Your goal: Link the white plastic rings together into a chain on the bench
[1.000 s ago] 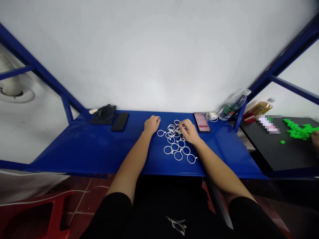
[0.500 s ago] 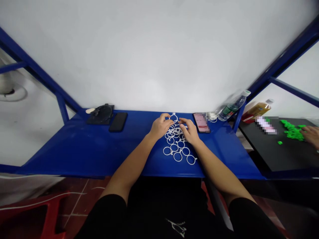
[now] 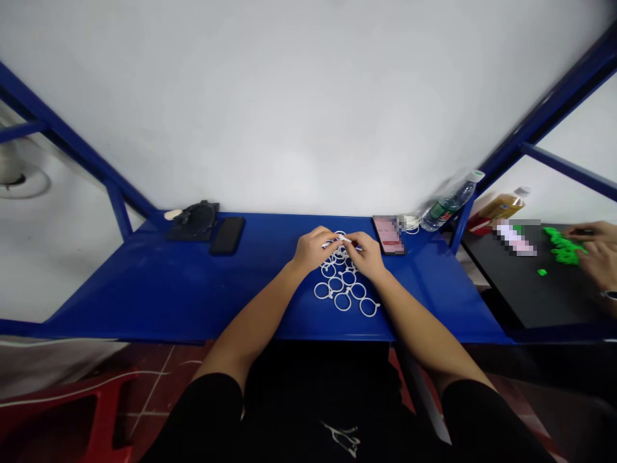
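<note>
Fingertips of my left hand (image 3: 310,252) and my right hand (image 3: 368,254) meet over the far end of a group of white plastic rings. Each ring seems to have a small eyelet tab. Between both hands, pinched at thumb and forefinger, are white ring parts (image 3: 341,238); how they are joined is too small to tell. Below my wrists, several loose rings (image 3: 342,310) lie flat on the blue table (image 3: 260,289), some overlapping. My palms and fingers hide part of the group.
A black phone (image 3: 227,235) and a crumpled black item (image 3: 196,218) lie left. To the right are a lit phone (image 3: 385,235), a white cable (image 3: 412,225) and a leaning water bottle (image 3: 446,207). At a black table, a co-worker's hands (image 3: 600,257) touch green pieces (image 3: 562,249).
My hands have come closer together, and the ring that stood up beyond my fingers has been lowered between them. The co-worker's second hand has come into view at the green pieces.
</note>
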`<state>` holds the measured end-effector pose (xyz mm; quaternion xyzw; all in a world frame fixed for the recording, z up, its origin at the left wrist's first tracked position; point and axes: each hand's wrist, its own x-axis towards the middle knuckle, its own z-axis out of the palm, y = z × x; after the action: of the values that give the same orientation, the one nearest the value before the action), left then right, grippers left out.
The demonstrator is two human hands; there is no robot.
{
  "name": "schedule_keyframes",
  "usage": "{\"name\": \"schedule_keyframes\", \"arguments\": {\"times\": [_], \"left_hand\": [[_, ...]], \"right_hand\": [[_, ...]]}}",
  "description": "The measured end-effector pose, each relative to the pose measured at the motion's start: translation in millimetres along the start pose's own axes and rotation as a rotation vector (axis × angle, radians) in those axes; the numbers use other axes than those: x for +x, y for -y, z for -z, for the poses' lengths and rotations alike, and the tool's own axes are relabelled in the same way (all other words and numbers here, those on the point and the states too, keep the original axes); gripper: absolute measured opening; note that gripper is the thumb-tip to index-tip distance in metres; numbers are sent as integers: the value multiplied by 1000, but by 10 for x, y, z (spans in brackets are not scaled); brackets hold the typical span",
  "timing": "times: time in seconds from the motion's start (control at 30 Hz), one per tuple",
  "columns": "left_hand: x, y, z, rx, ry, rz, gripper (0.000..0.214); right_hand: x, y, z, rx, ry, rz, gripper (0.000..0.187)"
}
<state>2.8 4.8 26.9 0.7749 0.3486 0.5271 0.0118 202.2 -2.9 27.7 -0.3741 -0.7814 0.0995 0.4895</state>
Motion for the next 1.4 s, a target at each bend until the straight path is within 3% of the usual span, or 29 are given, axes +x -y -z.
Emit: {"name": "schedule_keyframes", "arguments": {"times": [0.2, 0.8, 1.03, 1.2, 1.4], "left_hand": [[-10, 10, -24, -37, -19, 37, 14], [-28, 4, -30, 46, -10, -127, 13], [-37, 9, 0, 81, -103, -192, 10], [-40, 15, -11, 86, -106, -228, 11], [-74, 40, -27, 47, -34, -104, 16]], "right_hand": [[9, 32, 18, -21, 94, 109, 22], [-40, -2, -15, -13, 119, 32, 20], [-22, 25, -6, 90, 196, 15, 21], [-21, 22, -6, 114, 240, 26, 18], [-33, 24, -29, 12, 197, 58, 20]]}}
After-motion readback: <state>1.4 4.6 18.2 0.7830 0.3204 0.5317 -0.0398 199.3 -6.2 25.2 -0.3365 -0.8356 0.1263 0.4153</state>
